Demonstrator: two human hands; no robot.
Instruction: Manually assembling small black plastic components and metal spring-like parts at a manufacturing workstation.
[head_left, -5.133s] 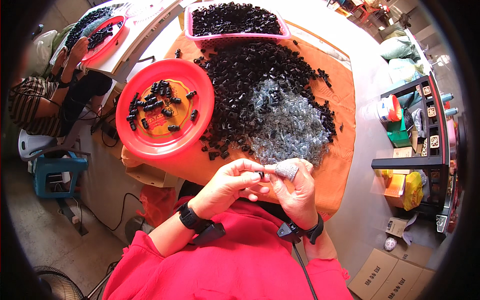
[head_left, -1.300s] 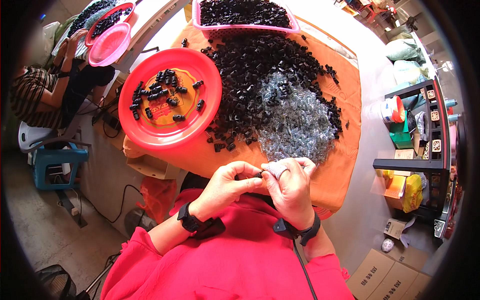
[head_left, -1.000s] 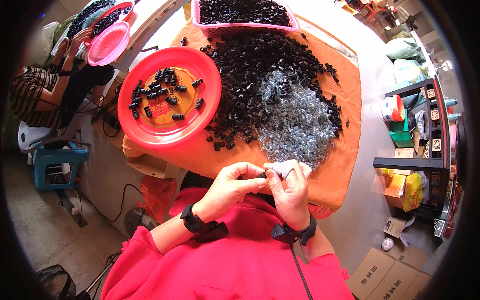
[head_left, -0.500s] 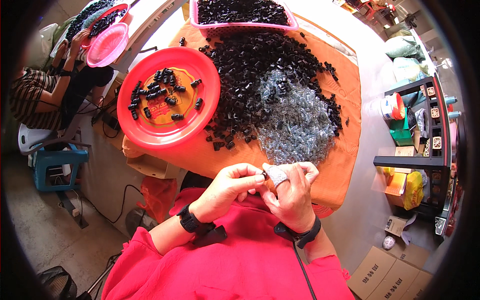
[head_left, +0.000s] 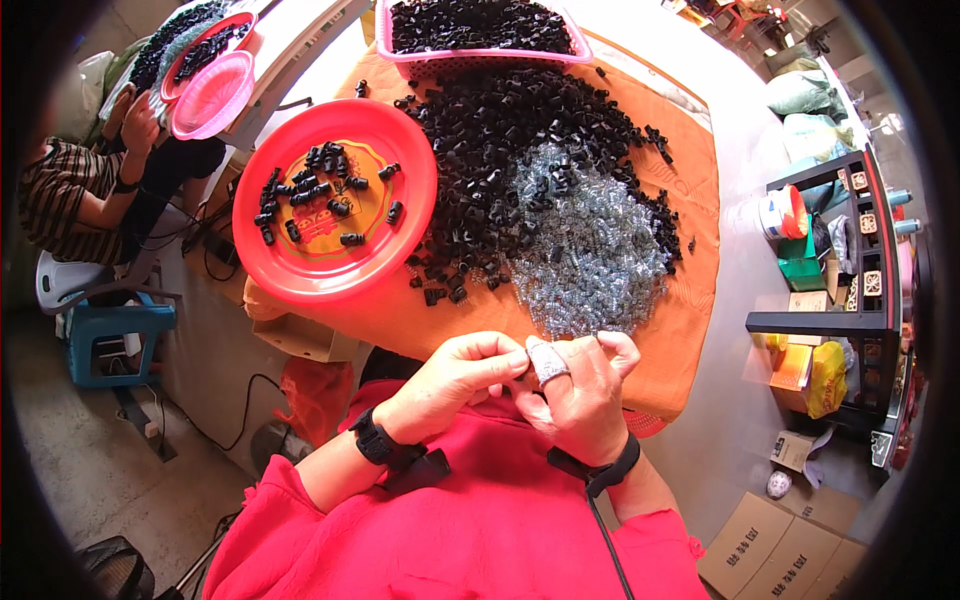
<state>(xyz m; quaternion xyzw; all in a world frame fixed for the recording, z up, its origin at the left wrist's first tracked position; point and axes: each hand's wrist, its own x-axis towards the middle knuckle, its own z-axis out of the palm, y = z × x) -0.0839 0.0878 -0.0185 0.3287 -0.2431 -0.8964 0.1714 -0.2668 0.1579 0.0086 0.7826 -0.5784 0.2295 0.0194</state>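
My left hand [head_left: 465,378] and my right hand [head_left: 580,392] meet above my lap at the table's near edge, fingertips pinched together. Between them is a small black plastic part, probably a cord-lock piece, mostly hidden by the fingers. Whitish tape [head_left: 547,362] wraps one finger of my right hand. Just beyond the hands lies a heap of small metal springs [head_left: 590,260], against a larger pile of black plastic cord-lock parts [head_left: 500,140]. To the left, a red round plate [head_left: 270,265] carries several black cord locks [head_left: 312,190].
A pink basket [head_left: 480,60] full of black parts stands at the far edge of the orange-covered table [head_left: 450,320]. Left, a person in a striped top [head_left: 60,190] sits near another pink basket [head_left: 215,95]. A blue stool [head_left: 120,335] stands below; a black shelf [head_left: 830,322] is right.
Both hands remain pinched together; my right hand has tilted slightly and drawn a little lower, hiding more of the black part. The other person's hand has shifted away from the red tray.
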